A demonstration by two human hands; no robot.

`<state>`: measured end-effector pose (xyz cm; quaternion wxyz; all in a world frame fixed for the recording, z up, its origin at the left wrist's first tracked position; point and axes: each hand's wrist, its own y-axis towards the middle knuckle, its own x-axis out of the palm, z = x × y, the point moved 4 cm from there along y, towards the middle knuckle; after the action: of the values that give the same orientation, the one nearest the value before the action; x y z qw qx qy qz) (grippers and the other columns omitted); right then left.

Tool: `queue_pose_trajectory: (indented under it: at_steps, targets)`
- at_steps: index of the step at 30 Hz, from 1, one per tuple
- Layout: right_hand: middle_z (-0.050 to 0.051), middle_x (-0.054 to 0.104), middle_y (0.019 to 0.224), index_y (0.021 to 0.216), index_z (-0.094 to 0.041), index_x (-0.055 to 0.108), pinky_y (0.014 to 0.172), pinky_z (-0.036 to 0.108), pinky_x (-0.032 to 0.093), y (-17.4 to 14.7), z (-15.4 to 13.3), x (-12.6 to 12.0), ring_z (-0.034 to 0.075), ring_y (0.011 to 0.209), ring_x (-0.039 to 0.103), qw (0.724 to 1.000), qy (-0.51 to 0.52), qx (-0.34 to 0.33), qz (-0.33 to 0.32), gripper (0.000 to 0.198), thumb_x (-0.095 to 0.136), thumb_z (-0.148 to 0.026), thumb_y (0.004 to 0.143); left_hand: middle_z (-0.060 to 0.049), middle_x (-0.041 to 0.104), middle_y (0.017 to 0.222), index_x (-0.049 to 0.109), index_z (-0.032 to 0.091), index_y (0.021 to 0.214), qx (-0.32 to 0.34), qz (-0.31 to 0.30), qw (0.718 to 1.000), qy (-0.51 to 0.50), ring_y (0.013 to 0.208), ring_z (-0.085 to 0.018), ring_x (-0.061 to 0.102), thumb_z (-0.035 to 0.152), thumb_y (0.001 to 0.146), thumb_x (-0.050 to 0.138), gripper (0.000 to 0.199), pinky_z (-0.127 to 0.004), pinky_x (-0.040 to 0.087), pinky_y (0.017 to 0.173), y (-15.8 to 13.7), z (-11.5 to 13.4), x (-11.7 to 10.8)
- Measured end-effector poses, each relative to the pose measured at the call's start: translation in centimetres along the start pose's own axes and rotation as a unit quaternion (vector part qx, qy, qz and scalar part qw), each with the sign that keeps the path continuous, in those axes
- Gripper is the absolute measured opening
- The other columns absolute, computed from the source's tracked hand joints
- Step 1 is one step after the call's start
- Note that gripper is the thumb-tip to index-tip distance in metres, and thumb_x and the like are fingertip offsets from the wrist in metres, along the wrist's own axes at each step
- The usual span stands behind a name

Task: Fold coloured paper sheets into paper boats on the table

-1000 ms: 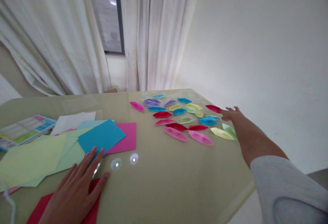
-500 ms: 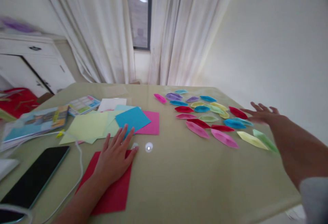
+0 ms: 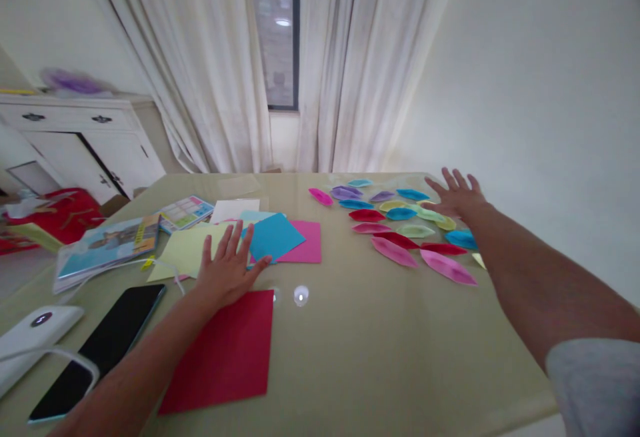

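My left hand (image 3: 226, 267) lies with fingers spread over the far edge of a red paper sheet (image 3: 230, 357), its fingertips on or just above the pale yellow paper sheets (image 3: 180, 247). Beside those fingertips are a blue paper square (image 3: 276, 237) and a pink paper sheet (image 3: 311, 244). At the right, my right hand (image 3: 459, 196) is stretched out, fingers apart, over the far right of a group of folded paper boats. Among these are a pink paper boat (image 3: 448, 267), a red one (image 3: 367, 216) and a blue one (image 3: 461, 239). My right forearm hides some boats.
To the left lie a black phone (image 3: 110, 337), a white power bank (image 3: 37, 337) with a white cable, and a stack of booklets (image 3: 107, 244). Behind the table (image 3: 370, 350) hang curtains (image 3: 210, 64). A white cabinet (image 3: 85, 137) stands at the back left.
My left hand has slid forward from the red sheet toward the yellow and blue paper. The right hand has moved left and farther over the paper boats. The view has shifted slightly left.
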<state>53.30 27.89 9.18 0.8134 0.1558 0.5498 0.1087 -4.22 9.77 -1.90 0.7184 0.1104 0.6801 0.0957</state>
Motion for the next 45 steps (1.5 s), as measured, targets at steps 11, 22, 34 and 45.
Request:
queue_pose_trajectory:
  at_steps: [11,22,34,45]
  targets:
    - [0.018,0.008,0.18,0.171,-0.02,0.025,0.128,0.058,0.017,1.9,-14.7,-4.7,0.042,0.164,0.011,0.963,0.074,-0.24,0.094,0.098,0.05,-0.077,0.096,-0.011,-0.003,0.181,0.005,0.029,0.172,-0.025,-0.072,0.997,-0.016,0.165,-0.049,0.004,0.098,0.079,0.044,0.123,-0.082,0.0,0.122,5.6,-0.9,1.4]
    - [0.024,0.06,0.145,0.162,-0.019,0.037,0.08,0.04,0.051,-1.9,-27.1,-8.4,0.035,0.107,0.071,0.902,0.063,-0.425,0.042,0.07,0.04,-0.064,0.108,-0.013,0.03,0.174,0.04,0.027,0.163,0.07,-0.086,0.994,-0.003,0.157,-0.043,0.031,0.054,0.098,0.068,0.075,-0.073,0.021,0.126,7.4,0.6,2.4]
    - [0.01,0.071,0.12,0.129,-0.016,0.066,0.091,0.046,0.061,-4.7,-32.6,-7.7,0.024,0.102,0.072,0.894,0.08,-0.442,-0.008,0.041,0.063,-0.05,0.106,-0.013,0.051,0.158,0.056,0.022,0.148,0.051,-0.094,0.994,0.0,0.139,-0.036,0.055,0.041,0.1,0.07,0.053,-0.063,0.047,0.114,7.4,0.3,3.7]
    - [0.022,0.075,0.116,0.13,-0.008,0.062,0.089,0.051,0.053,-5.0,-32.8,-7.8,0.036,0.1,0.072,0.868,0.113,-0.483,-0.021,0.073,0.048,-0.074,0.103,-0.014,0.05,0.16,0.055,0.023,0.149,0.066,-0.065,0.996,-0.009,0.141,-0.036,0.054,0.041,0.1,0.07,0.055,-0.064,0.046,0.115,7.0,0.5,3.1]
